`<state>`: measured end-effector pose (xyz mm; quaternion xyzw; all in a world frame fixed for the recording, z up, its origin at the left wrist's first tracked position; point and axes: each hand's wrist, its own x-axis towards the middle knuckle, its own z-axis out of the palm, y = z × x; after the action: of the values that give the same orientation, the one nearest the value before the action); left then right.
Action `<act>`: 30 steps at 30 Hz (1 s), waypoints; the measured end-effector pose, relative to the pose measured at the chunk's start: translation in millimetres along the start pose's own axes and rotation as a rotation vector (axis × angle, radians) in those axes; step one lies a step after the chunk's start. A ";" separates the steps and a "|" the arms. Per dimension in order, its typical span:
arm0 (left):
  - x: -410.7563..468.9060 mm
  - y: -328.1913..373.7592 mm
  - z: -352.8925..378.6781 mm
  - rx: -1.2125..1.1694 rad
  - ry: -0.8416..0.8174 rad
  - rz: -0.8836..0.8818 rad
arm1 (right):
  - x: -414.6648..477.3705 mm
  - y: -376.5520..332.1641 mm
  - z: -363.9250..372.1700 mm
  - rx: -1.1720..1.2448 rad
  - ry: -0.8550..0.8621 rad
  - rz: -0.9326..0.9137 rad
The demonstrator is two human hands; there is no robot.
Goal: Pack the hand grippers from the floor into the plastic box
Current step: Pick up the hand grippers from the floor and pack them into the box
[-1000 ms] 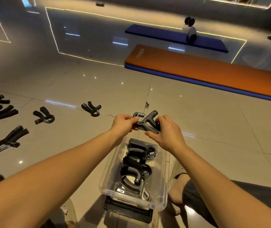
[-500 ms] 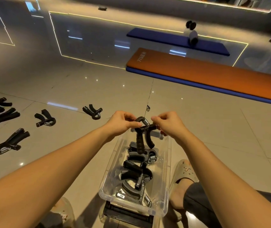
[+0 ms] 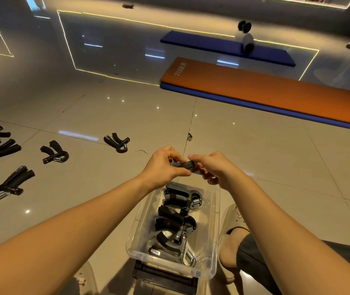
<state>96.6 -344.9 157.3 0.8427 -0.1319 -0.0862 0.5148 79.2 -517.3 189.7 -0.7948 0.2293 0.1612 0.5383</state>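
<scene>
- The held hand gripper (image 3: 185, 165) has swung up from hanging handles-down and now lies level, above the far end of the plastic box (image 3: 215, 231).
- Five loose grippers (image 3: 53, 155) lie on the floor (image 3: 84, 188) at the left, well apart from the box.
- The left hand (image 3: 163, 167) pinches the gripper's left end, thumb and fingers curled round it.
- The right hand (image 3: 214, 170) pinches the right end likewise; the fingers hide most of the gripper.
- The packed grippers (image 3: 176, 220) lie in a row inside the box.
</scene>
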 end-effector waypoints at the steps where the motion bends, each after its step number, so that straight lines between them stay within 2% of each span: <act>1: 0.0 -1.0 2.4 0.015 0.012 0.011 | -0.5 -0.1 0.5 0.015 -0.003 0.009; 7: -5.1 -9.7 16.0 0.080 0.076 0.102 | 2.3 2.7 -3.1 0.069 -0.048 0.021; 13: 1.5 -29.7 -2.4 0.385 0.110 0.185 | 10.7 13.2 -25.9 -0.060 -0.118 -0.080; 16: 9.0 -38.2 -16.0 0.563 0.021 0.233 | 13.6 22.6 -37.6 -0.118 -0.210 -0.148; 20: 13.2 -39.6 -18.0 0.675 -0.127 0.348 | 17.5 38.2 -44.4 -0.103 -0.338 -0.194; 26: 5.4 -46.7 -5.5 0.724 -0.334 0.339 | 26.2 65.7 -47.9 -0.108 -0.430 -0.156; 30: -0.4 -59.5 4.1 0.710 -0.353 0.321 | 34.1 77.9 -44.2 -0.190 -0.465 -0.145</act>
<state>103.0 -322.3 102.5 0.9088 -0.3688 -0.0970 0.1694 66.5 -589.5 127.9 -0.7977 0.0256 0.3215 0.5095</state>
